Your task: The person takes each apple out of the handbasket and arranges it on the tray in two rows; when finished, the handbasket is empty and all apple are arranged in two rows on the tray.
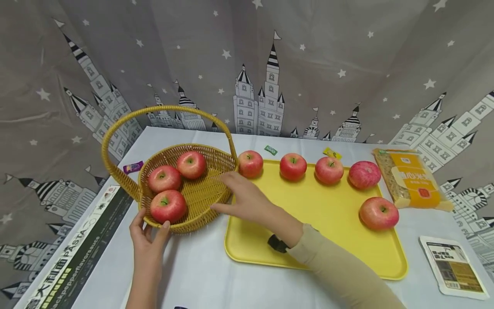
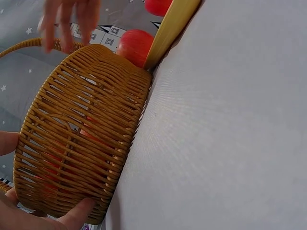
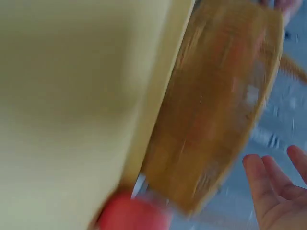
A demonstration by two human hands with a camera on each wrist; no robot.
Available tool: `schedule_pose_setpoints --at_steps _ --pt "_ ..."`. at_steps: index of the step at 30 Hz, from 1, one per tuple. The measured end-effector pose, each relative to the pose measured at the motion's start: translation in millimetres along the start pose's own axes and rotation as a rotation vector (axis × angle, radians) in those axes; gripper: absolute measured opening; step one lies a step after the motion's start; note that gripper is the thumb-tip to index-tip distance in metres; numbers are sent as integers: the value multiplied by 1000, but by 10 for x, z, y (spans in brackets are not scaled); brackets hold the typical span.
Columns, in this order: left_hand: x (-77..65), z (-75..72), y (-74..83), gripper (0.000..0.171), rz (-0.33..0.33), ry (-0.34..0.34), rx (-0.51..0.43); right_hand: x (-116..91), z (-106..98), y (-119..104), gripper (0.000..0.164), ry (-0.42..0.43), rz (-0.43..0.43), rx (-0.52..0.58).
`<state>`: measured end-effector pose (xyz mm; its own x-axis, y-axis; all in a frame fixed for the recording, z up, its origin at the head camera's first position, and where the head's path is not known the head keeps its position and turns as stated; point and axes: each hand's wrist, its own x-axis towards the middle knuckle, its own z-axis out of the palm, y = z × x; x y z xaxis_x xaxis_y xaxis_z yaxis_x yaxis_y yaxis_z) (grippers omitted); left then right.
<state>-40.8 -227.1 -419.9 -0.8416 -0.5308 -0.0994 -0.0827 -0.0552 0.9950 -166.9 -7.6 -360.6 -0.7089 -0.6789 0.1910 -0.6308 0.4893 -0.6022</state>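
On the worktop [image 1: 200, 274], left of the yellow tray [image 1: 308, 214], find the wicker basket [image 1: 204, 189], probably light and springy, best lifted by its arched handle [image 1: 170, 107]. Note the left grip [image 1: 146, 242] curled to hold its near-left side, the right grip [image 1: 247, 195] spread above its right side, holding nothing. Inside, see three apples [image 1: 168, 207], likely firm, slick and easily bruised; cup each gently round the middle.

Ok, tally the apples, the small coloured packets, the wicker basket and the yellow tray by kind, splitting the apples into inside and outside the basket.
Apples inside: 3
Apples outside: 5
Small coloured packets: 3 (purple, green, yellow)
Wicker basket: 1
Yellow tray: 1
Total: 13
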Motion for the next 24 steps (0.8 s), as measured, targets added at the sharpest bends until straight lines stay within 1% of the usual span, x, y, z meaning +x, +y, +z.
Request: schedule_pose_setpoints --at_steps 2,4,7,9,12,14,18,21,24 --pt "-3 1 6 75 8 -6 0 165 164 -145 65 -30 -54 -27" --pt "-5 3 10 74 19 -10 -4 333 314 -265 66 -60 -78 -56" --pt "-15 14 13 72 36 -11 -37 555 510 -393 67 -125 -67 -126" --pt "-26 18 10 71 33 -13 -46 666 625 -451 70 -176 -44 -173" --pt "-29 21 2 71 24 -21 -53 773 756 -509 72 -230 -12 -215" --pt "-28 18 -2 72 20 -25 -45 810 806 -535 74 -248 3 -226" --pt "-26 11 -1 71 33 -23 -54 823 846 -553 74 -238 8 -238" --pt "-25 7 2 70 43 -22 -66 802 829 -541 73 -175 2 -241" --pt "-28 15 -1 69 47 -22 -65 752 754 -520 75 -103 -4 -212"
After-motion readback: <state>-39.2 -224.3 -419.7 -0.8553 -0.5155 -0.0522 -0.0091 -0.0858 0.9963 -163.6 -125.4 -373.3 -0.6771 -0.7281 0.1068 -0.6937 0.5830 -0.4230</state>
